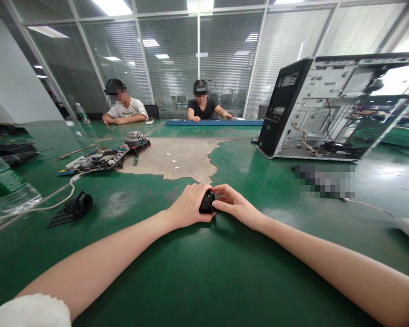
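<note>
In the middle of the head view, my left hand (190,205) is wrapped round a small black plastic part (206,202), holding it just above the green tabletop. My right hand (237,207) comes in from the other side. Its thumb and fingertips close on the part's right edge. My left fingers and palm cover much of the part, so its exact kind cannot be made out. Off to the left lies another black plastic piece (77,205), with a round opening and thin prongs.
A circuit board with components (92,162) and a fan-like unit (136,140) lie left of centre. An open computer case (300,109) stands at the right. A plastic bottle (10,181) is at the left edge. Two people sit across the green table (197,272).
</note>
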`<state>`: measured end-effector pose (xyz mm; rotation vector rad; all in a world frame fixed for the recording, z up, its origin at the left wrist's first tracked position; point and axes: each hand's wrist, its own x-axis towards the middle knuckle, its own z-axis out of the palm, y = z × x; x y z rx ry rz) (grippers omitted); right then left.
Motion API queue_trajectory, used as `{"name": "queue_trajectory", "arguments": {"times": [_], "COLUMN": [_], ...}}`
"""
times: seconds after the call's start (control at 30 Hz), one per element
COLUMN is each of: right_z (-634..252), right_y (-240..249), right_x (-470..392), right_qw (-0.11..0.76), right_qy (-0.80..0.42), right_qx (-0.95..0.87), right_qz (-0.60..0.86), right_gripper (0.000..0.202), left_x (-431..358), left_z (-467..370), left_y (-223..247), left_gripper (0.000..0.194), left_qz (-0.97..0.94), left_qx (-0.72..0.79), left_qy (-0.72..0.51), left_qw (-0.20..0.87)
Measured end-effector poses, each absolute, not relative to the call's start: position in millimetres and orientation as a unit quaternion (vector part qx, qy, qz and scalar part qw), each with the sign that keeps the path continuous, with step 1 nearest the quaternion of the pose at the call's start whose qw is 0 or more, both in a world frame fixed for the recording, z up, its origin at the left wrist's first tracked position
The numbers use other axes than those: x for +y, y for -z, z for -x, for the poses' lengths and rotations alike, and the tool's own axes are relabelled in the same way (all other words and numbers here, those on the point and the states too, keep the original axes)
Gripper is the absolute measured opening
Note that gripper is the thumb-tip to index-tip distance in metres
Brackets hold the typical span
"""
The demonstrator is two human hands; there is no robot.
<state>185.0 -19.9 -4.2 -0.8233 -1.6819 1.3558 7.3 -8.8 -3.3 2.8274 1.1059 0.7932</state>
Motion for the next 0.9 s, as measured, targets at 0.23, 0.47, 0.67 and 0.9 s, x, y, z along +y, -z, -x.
{"name": "queue_trajectory", "arguments": {"times": [0.23, 0.47, 0.67, 0.9], "right_z": [-186.3, -183.7, -185.7, -185.2], "right_y": [2.0, 3.1, 3.7, 3.0], "right_x": [-22.7, -21.2, -21.2, -23.6], "right_qw": [0.399, 0.413, 0.397, 0.414], "right_qy": [-0.534, -0.520, -0.534, -0.526], "right_qx": [-0.684, -0.674, -0.676, -0.678], "right_qz": [0.298, 0.323, 0.317, 0.304], "right_gripper": [0.030, 0.026, 0.028, 0.023], "left_x": [-8.9, -9.3, -9.5, -9.4], "left_z": [-7.4, -7.5, -6.9, -6.9], "left_y": [2.7, 3.0, 2.8, 2.4], "left_gripper": [0.056, 0.054, 0.055, 0.054], "left_qz": [-0.902, -0.901, -0.902, -0.903], "left_qx": [0.357, 0.356, 0.355, 0.353], "left_qy": [-0.243, -0.248, -0.244, -0.246], "left_qw": [0.005, -0.001, -0.008, 0.001]}}
